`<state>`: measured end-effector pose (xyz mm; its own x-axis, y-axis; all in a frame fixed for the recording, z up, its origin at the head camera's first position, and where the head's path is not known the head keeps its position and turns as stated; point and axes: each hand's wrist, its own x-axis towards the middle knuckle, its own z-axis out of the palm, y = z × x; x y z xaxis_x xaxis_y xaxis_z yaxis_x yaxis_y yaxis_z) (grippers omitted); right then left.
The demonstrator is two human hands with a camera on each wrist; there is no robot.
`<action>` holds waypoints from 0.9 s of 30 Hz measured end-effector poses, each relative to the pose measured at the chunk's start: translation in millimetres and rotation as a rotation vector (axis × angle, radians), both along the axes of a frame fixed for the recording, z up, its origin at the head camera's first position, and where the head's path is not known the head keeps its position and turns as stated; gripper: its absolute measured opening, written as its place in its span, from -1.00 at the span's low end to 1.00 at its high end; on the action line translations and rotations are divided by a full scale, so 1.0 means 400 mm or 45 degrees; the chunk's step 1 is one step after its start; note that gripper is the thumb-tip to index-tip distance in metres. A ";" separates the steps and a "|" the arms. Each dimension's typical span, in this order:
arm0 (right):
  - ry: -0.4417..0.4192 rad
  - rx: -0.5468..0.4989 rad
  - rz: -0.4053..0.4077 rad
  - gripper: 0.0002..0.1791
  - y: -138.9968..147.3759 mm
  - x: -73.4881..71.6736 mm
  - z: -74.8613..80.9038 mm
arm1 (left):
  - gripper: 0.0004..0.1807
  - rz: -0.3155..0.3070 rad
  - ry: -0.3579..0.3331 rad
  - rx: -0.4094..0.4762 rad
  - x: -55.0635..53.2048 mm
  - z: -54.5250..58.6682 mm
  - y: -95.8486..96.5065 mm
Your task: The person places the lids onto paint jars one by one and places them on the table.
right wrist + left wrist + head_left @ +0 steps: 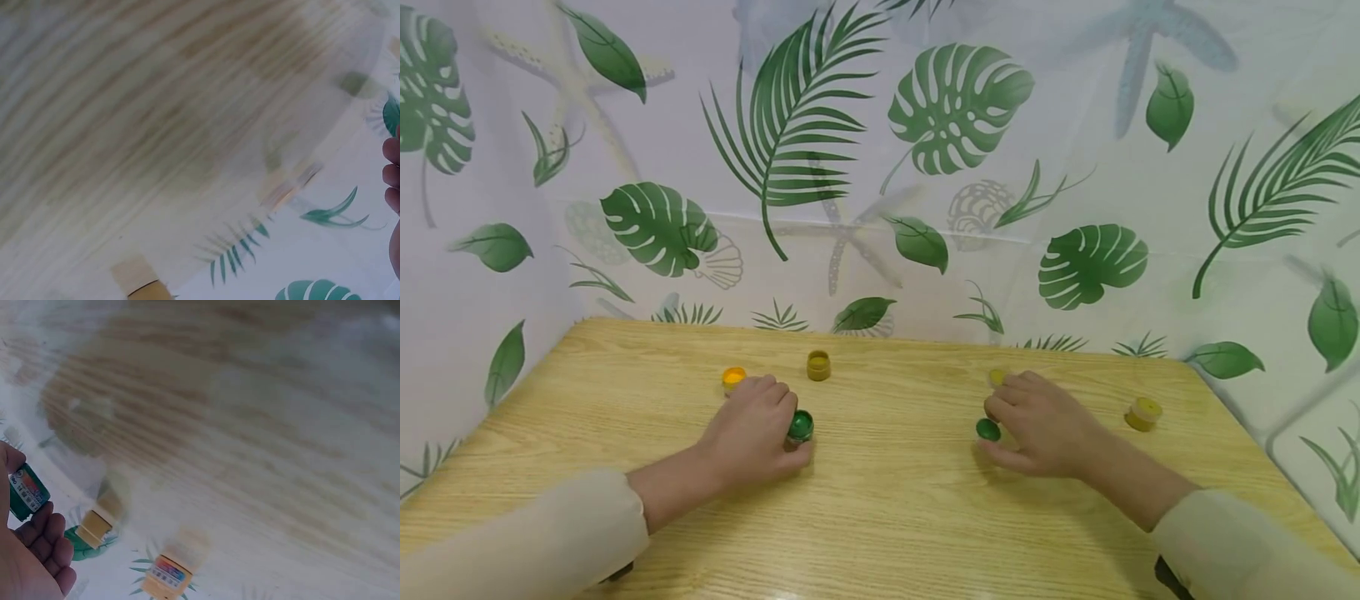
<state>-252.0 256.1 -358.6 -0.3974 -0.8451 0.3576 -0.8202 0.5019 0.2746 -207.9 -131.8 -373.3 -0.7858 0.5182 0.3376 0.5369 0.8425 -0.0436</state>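
My left hand [752,429] grips a small open jar of green paint [802,425], thumb at the near side. In the left wrist view a label shows on the green jar's side [29,490], with fingertips curled beside it. On the right, my right hand [1045,425] pinches a small round green lid [988,430] between thumb and fingers, low over the table. Only fingertips [392,175] of that hand show in the right wrist view; the lid is hidden there.
Beyond my left hand stand an open orange-yellow paint jar [733,377] and an open ochre jar [818,365]. A yellowish round piece [997,377] is partly behind my right hand. Farther right sits a yellow-topped round piece [1143,414]. Leaf-printed cloth [850,150] backs the wooden table [895,517].
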 end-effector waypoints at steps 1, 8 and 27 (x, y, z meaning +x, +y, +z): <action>0.008 -0.003 0.016 -0.65 -0.005 0.000 -0.002 | -0.65 -0.012 0.008 0.001 0.000 -0.001 0.006; 0.027 -0.029 0.116 -0.66 -0.046 0.008 -0.010 | -0.67 -0.093 -0.011 0.018 -0.003 -0.002 0.058; -0.009 -0.090 0.164 -0.79 -0.196 0.021 -0.022 | -0.64 -0.206 -0.134 -0.006 -0.008 -0.011 0.194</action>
